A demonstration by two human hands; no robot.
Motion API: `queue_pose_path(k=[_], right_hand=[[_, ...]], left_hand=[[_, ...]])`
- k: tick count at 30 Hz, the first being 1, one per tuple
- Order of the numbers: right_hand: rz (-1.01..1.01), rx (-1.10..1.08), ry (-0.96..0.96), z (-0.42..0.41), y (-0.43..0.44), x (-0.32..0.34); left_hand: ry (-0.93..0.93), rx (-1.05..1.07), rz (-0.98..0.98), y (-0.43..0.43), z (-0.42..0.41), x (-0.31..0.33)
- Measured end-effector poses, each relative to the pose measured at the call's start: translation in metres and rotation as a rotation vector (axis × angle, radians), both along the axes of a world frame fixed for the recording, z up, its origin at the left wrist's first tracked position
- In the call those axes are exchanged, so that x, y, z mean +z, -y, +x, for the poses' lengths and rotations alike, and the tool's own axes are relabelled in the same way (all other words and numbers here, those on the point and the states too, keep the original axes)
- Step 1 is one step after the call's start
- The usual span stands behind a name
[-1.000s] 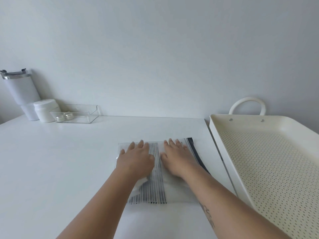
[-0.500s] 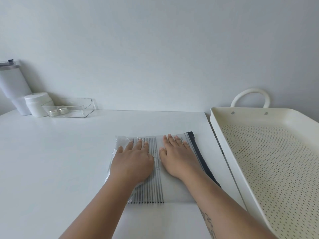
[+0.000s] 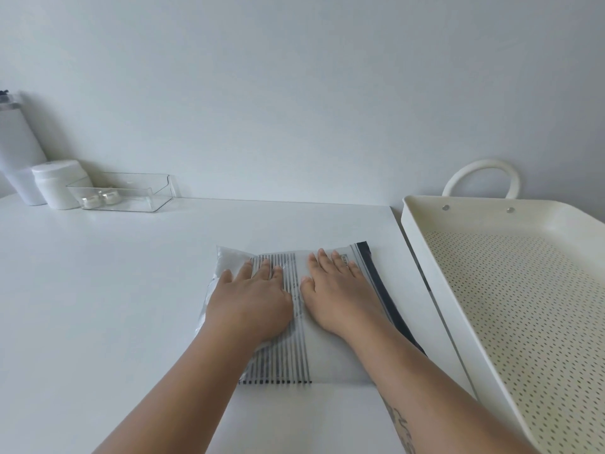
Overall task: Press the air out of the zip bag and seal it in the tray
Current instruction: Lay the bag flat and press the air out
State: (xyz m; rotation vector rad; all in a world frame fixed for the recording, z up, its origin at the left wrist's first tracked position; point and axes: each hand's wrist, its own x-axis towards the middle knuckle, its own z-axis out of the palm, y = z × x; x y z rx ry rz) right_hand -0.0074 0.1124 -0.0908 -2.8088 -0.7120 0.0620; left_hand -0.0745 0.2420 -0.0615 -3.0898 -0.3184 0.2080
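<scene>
A frosted zip bag (image 3: pixel 330 362) with a band of black stripes and a dark zip strip along its right edge lies flat on the white table. Both palms rest flat on top of it. My left hand (image 3: pixel 252 299) covers the bag's left half, where the plastic still puffs up at the far left corner. My right hand (image 3: pixel 337 293) lies beside it on the right half, fingers spread and just left of the zip strip. The cream perforated tray (image 3: pixel 422 237) with a loop handle stands empty to the right of the bag.
At the back left stand a white tumbler (image 3: pixel 19 158), a white jar (image 3: pixel 59 183) and a clear plastic box (image 3: pixel 131 191) holding two small items. The tray's long rim runs close along the bag's right side. A wall closes off the back.
My left hand has slid back toward me on the bag, uncovering its puffed far left corner. The right hand has stayed flat in place. The camera has tilted slightly.
</scene>
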Motion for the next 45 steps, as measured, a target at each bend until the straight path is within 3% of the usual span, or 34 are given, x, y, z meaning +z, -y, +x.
queue_pose_path(k=[8,11,15,17,19,22,28,34,39,42,45], right_hand=[[0.026,-0.008,0.007,-0.002,0.000,-0.002],[0.081,0.005,-0.058,0.000,0.000,0.007],[0.655,-0.088,-0.252,-0.004,0.008,0.043],[0.775,-0.113,-0.208,-0.011,0.011,0.056],[0.666,-0.043,-0.187,-0.025,0.012,0.060],[0.398,0.115,-0.145,-0.052,0.011,0.045],[0.065,0.105,-0.063,-0.072,0.015,0.015],[0.020,0.096,0.023,-0.074,0.016,0.003],[0.023,0.099,0.028,-0.074,0.018,0.003],[-0.007,0.118,-0.045,-0.071,0.017,0.010],[0.002,0.142,-0.153,-0.056,0.017,0.030]], left_hand=[[0.000,0.015,-0.039,-0.003,0.003,-0.003],[-0.021,0.046,-0.140,-0.006,0.005,0.005],[0.134,0.141,-0.561,-0.012,0.007,0.023],[0.269,0.118,-0.570,-0.012,0.000,0.031],[0.343,0.076,-0.417,-0.009,-0.014,0.032],[0.302,0.044,-0.297,-0.001,-0.040,0.019],[0.261,0.034,-0.116,0.013,-0.065,0.000],[0.283,0.008,0.047,0.018,-0.065,-0.009],[0.269,0.005,0.051,0.018,-0.062,-0.011],[0.170,0.000,-0.002,0.015,-0.060,-0.003],[0.012,0.078,-0.199,0.010,-0.049,0.022]])
